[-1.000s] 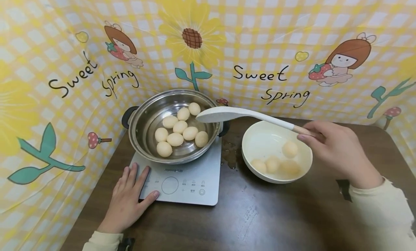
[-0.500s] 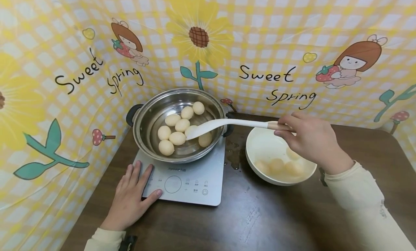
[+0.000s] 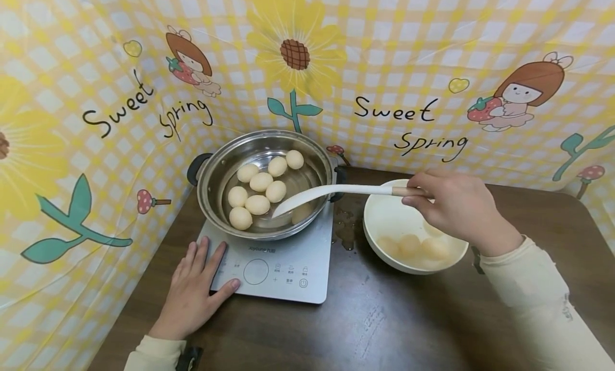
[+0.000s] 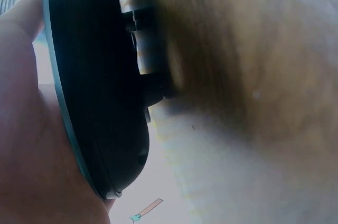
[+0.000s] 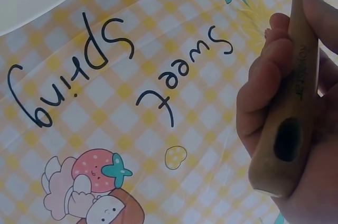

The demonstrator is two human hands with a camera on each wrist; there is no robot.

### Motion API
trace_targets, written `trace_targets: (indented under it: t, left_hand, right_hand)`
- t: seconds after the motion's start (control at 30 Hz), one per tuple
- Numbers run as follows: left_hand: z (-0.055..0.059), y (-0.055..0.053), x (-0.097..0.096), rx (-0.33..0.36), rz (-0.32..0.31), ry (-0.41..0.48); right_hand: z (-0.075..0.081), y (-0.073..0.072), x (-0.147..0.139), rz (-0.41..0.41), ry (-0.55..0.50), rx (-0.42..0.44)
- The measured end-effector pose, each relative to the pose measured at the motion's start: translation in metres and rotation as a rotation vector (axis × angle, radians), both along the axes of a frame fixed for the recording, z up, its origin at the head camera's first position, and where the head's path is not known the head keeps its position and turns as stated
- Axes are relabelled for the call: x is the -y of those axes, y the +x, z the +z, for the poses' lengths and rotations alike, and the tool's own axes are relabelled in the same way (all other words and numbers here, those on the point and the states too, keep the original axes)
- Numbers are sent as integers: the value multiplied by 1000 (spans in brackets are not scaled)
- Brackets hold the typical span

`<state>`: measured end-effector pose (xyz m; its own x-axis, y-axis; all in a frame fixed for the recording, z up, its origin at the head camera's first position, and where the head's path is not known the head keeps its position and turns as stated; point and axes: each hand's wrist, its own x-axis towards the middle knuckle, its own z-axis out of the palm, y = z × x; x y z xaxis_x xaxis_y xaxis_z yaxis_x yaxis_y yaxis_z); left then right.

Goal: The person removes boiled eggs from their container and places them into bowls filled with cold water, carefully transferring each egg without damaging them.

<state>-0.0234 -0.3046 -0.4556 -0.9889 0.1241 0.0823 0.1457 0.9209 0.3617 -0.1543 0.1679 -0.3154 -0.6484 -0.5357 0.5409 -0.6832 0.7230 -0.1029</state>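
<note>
Two hands show: the right hand [image 3: 456,205] curls round the wooden handle of a long white spoon [image 3: 355,189], while the left hand [image 3: 194,291] rests with fingers spread on the near-left edge of a flat pale cooktop [image 3: 269,288]. The spoon is probably light and fairly stiff, best held by its wooden grip. Its head dips into the round shiny steel pot [image 3: 216,179], beyond the left fingertips and leftward of the right hand. The smooth oval cream-coloured eggs [image 3: 276,191] inside are likely light, slippery and fragile, better cradled from beneath than squeezed. They look pale and plain; one behind the spoon's head is blurred. Below the right hand, a round cream bowl [image 3: 384,205] holds more eggs, hazy in outline.
</note>
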Motion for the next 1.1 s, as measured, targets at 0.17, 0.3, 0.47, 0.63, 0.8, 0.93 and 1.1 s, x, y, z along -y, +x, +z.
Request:
trace_targets:
  t: [0.17,0.3,0.47,0.63,0.8,0.93,1.1]
  left_hand:
    - [-1,0,0,1,-1,1]
    - [-1,0,1,5,0,6]
    - [-2,0,2,5,-1,9]
    - [-2,-1,1,7,-1,11]
    - [-1,-2,1,15,-3,5]
    - [0,-1,1,38,0,8]
    - [0,-1,1,58,6,9]
  right_hand:
    - [3,-1,5,31,31,22]
    - [5,-1,12,39,59,46]
    - [6,-3,25,52,103,42]
    - [9,-3,37,70,150,63]
    - [15,-4,49,70,193,135]
    - [18,-7,55,58,234,219]
    - [20,-11,60,64,262,341]
